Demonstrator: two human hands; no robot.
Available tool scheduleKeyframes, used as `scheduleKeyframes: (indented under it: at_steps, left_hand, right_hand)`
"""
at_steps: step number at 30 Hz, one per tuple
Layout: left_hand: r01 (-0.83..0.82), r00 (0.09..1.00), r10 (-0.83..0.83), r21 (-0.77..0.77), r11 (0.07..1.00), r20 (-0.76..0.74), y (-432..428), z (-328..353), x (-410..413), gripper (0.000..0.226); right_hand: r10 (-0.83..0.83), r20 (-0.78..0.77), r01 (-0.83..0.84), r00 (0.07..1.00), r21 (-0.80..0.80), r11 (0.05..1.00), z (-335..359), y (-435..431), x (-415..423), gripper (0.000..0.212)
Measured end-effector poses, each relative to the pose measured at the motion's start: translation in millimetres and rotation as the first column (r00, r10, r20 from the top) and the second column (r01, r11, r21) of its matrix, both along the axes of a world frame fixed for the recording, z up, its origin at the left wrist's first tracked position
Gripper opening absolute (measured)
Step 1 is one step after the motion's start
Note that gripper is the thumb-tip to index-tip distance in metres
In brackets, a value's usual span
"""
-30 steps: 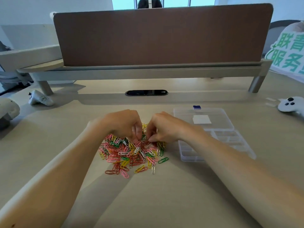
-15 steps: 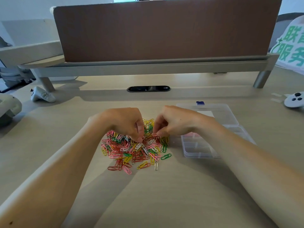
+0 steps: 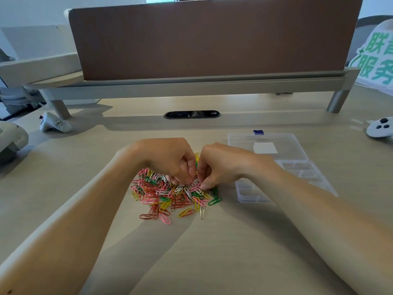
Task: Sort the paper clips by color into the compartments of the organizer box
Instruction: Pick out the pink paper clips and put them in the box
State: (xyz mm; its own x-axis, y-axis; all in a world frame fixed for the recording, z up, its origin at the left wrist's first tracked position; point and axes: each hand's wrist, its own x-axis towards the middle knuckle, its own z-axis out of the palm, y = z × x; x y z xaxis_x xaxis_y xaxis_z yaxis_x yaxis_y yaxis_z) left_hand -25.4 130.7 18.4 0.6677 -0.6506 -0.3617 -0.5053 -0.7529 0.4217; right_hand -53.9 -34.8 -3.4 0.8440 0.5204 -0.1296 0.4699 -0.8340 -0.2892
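**Editor:** What fills the picture?

**Photographer:** A pale wooden desk (image 3: 212,252), with a brown partition screen (image 3: 212,39) standing across its far edge. Two bare forearms reach in from the near corners.

**Editor:** And the organizer box?

**Photographer:** The clear plastic organizer box (image 3: 251,196) lies open on the desk at right, its lid folded back. It sits just beside the right wrist, which covers part of it.

**Editor:** Where are the paper clips?

**Photographer:** The heap of paper clips (image 3: 165,194) is at mid-desk, left of the box. Pink, red, yellow, green and white clips are tangled together.

**Editor:** The hands?

**Photographer:** The left hand (image 3: 163,158) and the right hand (image 3: 225,165) meet knuckle to knuckle over the far side of the heap. Their fingers curl down into the clips. Whether either one pinches a clip, I cannot tell.

**Editor:** Any strays?

**Photographer:** A green clip (image 3: 214,201) lies at the heap's right edge, and a silver clip (image 3: 202,212) at its near edge.
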Motion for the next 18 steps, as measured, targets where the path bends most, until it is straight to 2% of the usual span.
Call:
scheduleKeyframes:
  at_steps: [4,7,9,12,18]
  left_hand:
    - [0.011,1.0,-0.011,0.071,0.997,-0.008,-7,-4,-2,0.011]
    - [-0.005,1.0,0.004,0.108,0.994,0.011,-7,-6,-1,0.016]
    - [-0.007,0.999,0.003,0.112,0.994,0.037,-8,-9,-1,0.015]
    - [0.01,0.998,-0.017,0.106,0.994,0.063,-9,-11,-1,0.011]
    - [0.034,0.996,-0.043,0.119,0.992,0.074,-11,-10,-4,0.011]
  right_hand:
    - [-0.001,0.0,0.001,1.0,-0.035,0.999,-2,2,-1,0.015]
    - [-0.025,-0.022,0.023,0.999,-0.056,0.998,-2,2,-1,0.012]
    - [-0.034,-0.027,0.032,0.999,-0.076,0.997,0,-1,-1,0.006]
    - [-0.035,-0.03,0.032,0.999,-0.091,0.995,2,-4,1,0.009]
    - [-0.038,-0.034,0.037,0.999,-0.049,0.998,9,-13,5,0.007]
